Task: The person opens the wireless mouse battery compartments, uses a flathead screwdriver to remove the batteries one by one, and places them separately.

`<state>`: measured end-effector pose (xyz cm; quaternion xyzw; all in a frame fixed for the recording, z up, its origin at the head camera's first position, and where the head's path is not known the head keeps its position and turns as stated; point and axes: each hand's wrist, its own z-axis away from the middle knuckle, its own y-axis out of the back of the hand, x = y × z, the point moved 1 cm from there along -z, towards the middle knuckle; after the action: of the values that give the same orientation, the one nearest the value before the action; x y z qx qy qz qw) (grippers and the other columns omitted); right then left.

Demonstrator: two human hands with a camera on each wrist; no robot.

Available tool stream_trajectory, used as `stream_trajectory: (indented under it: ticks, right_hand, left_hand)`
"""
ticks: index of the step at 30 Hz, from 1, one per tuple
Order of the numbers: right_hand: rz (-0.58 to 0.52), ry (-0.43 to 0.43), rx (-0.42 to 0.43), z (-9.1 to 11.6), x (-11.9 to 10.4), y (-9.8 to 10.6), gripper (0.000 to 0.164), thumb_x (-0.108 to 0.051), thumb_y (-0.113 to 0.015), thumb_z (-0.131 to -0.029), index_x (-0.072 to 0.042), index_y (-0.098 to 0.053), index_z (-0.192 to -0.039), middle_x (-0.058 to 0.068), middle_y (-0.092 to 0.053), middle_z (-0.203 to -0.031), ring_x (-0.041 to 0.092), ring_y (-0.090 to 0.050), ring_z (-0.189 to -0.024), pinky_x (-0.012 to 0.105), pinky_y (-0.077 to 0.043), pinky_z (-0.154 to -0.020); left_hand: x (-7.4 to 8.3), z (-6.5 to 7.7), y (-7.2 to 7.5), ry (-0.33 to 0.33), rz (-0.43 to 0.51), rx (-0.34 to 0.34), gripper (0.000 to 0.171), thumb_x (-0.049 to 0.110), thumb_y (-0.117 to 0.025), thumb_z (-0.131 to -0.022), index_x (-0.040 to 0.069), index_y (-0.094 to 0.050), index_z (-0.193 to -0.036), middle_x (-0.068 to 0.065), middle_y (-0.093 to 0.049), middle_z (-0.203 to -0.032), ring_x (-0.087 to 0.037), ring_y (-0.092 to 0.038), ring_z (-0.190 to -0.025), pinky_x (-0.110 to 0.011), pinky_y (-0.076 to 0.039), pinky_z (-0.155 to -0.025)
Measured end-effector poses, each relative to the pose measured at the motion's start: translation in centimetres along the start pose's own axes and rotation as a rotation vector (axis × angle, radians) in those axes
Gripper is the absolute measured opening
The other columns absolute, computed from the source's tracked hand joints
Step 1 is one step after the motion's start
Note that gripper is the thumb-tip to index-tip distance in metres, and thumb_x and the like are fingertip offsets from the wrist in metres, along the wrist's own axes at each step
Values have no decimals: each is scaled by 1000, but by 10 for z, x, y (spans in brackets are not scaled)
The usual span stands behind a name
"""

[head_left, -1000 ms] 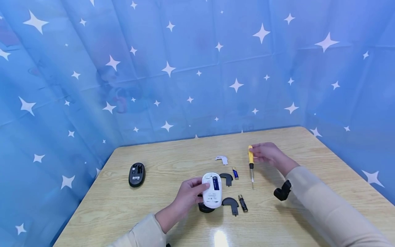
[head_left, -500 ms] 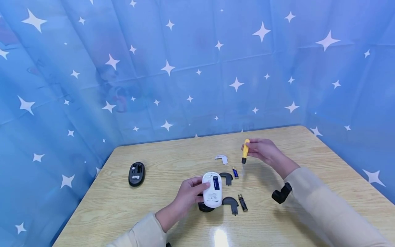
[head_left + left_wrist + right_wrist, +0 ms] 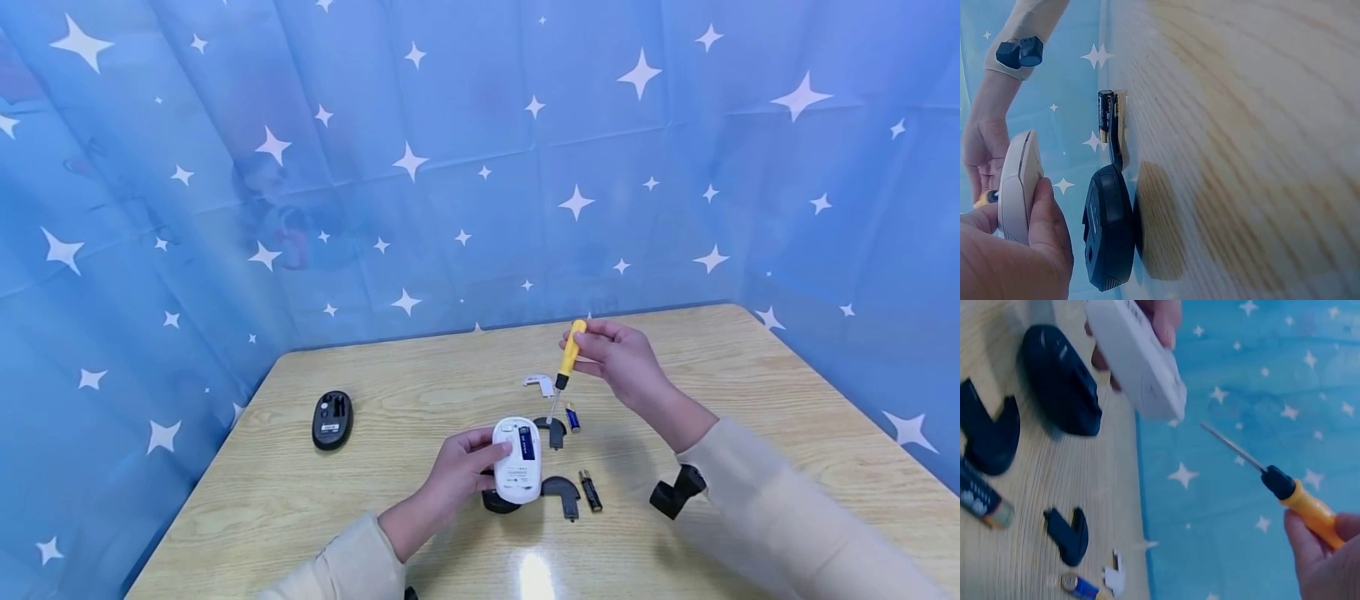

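Observation:
My left hand [image 3: 454,468] grips a white computer mouse [image 3: 517,487], held underside up above the table, with a blue battery [image 3: 527,443] in its slot. My right hand [image 3: 618,367] holds a screwdriver [image 3: 572,348] by its yellow handle, the metal shaft [image 3: 1235,447] slanting down toward the white mouse. In the right wrist view a gap shows between the screwdriver tip and the mouse's end. Beneath the white mouse sits a black mouse [image 3: 1110,228], partly hidden from the head view.
Right of the mice lie two dark battery covers [image 3: 561,493] [image 3: 553,433], a black battery [image 3: 590,492], a blue battery [image 3: 573,418] and a white cover [image 3: 538,383]. Another black mouse [image 3: 332,420] lies upturned at the left of the wooden table [image 3: 420,375]. A starry blue curtain [image 3: 480,167] hangs behind.
My right hand has moved left and slightly away from me, bringing the screwdriver from the right of the batteries close to the white mouse and tilting it. My left hand stays nearly still.

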<state>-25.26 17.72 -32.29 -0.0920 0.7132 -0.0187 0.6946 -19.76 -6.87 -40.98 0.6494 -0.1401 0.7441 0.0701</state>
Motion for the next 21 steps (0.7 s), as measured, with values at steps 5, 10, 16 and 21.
stream_trajectory:
  ticks: [5, 10, 16, 21]
  right_hand:
    - [18, 107, 13, 6, 1, -15, 44, -10, -58, -98, 8, -43, -136, 22, -57, -125, 26, -62, -111, 35, -55, -88]
    - [40, 223, -12, 13, 4, -25, 39, -12, -63, -96, 5, -51, -129, 20, -62, -118, 24, -64, -106, 37, -56, -86]
    - [59, 325, -45, 21, 5, -33, 33, -13, -65, -94, 1, -56, -123, 13, -66, -112, 23, -65, -104, 37, -56, -86]
    - [71, 349, -63, 25, 6, -37, 30, -11, -64, -94, 1, -56, -121, 14, -66, -111, 27, -64, -104, 36, -56, -85]
  left_hand:
    - [1, 1, 0, -5, 9, -7, 38, 13, -66, -92, -8, -59, -122, -9, -67, -97, -20, -66, -87, -35, -60, -74]
    - [1, 1, 0, -3, 7, -7, 38, 12, -65, -92, -9, -59, -123, -9, -66, -98, -20, -66, -87, -35, -60, -74]
    - [1, 1, 0, -3, 12, -8, 36, 12, -65, -92, -8, -59, -121, -9, -65, -97, -20, -66, -87, -35, -60, -75]
    - [0, 1, 0, 0, 16, -10, 36, 12, -65, -92, -8, -60, -121, -9, -65, -97, -19, -66, -86, -35, -60, -75]
